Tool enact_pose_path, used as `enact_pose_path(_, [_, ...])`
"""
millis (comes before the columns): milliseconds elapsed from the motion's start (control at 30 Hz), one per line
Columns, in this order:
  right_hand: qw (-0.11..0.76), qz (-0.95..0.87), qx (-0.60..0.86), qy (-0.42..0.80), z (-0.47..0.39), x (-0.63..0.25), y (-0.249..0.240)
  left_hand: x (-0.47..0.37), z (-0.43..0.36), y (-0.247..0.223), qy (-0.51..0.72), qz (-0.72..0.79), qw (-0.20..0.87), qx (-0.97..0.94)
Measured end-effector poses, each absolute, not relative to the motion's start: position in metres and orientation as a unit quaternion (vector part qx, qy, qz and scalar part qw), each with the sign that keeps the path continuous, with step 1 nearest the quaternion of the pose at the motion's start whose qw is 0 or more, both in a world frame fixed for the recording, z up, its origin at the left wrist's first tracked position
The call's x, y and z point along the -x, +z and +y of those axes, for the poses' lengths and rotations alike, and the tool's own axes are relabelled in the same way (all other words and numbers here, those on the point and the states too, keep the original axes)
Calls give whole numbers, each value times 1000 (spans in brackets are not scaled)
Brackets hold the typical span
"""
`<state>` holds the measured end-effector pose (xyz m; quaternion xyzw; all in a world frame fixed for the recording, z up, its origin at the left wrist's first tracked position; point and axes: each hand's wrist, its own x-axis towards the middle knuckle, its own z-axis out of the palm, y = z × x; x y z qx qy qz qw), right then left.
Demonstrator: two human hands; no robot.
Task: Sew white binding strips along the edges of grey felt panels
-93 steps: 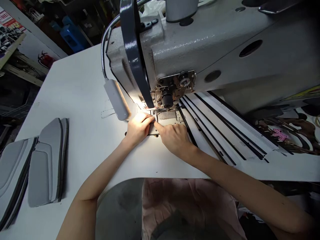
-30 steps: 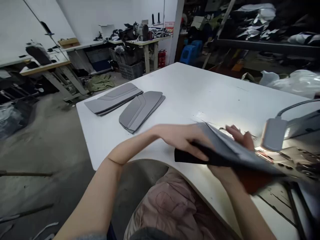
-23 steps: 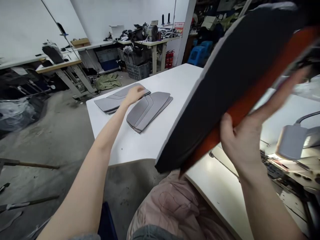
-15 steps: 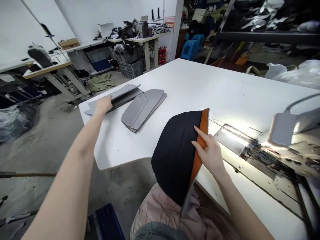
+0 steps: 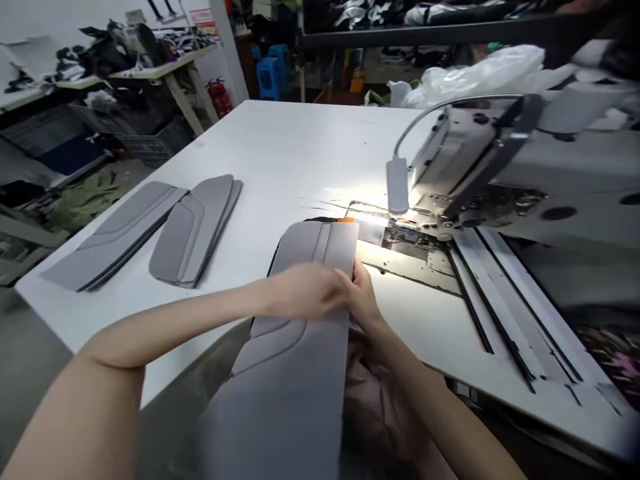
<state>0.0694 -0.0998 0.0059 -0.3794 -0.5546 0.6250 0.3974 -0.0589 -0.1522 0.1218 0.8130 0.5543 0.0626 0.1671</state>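
Observation:
A long grey fabric panel [image 5: 300, 373] with stitched lines lies over the black panel with an orange edge strip [image 5: 346, 220], of which only the far edge shows. My right hand [image 5: 365, 297] grips the right edges of both panels, its fingers partly hidden. Across the grey panel reaches my left hand [image 5: 310, 291], blurred, with fingers curled at that same edge beside my right hand. The panels hang over the table's front edge toward my lap, just left of the sewing machine's lit needle area [image 5: 407, 233].
Two stacks of grey panels lie on the white table [image 5: 280, 153]: a left stack [image 5: 125, 227] and a nearer stack [image 5: 193, 230]. The sewing machine [image 5: 525, 160] and its lamp [image 5: 397, 185] stand at right. Plastic bags [image 5: 475, 77] sit behind.
My left hand has come from the left stack to my right hand, bringing a grey panel over the black one. The view has turned right, showing more of the sewing machine.

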Motion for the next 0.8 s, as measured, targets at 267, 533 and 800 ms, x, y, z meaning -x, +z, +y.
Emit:
enact_pose_path(267, [354, -686, 442, 457, -92, -117, 8, 63, -21, 58, 146, 591, 219, -762])
enact_pose_path(533, [324, -924, 203, 18, -71, -173, 2, 42, 5, 36, 220, 596, 302, -711])
enact_pose_path(800, [344, -925, 163, -20, -58, -174, -3, 38, 25, 25, 227, 597, 339, -691])
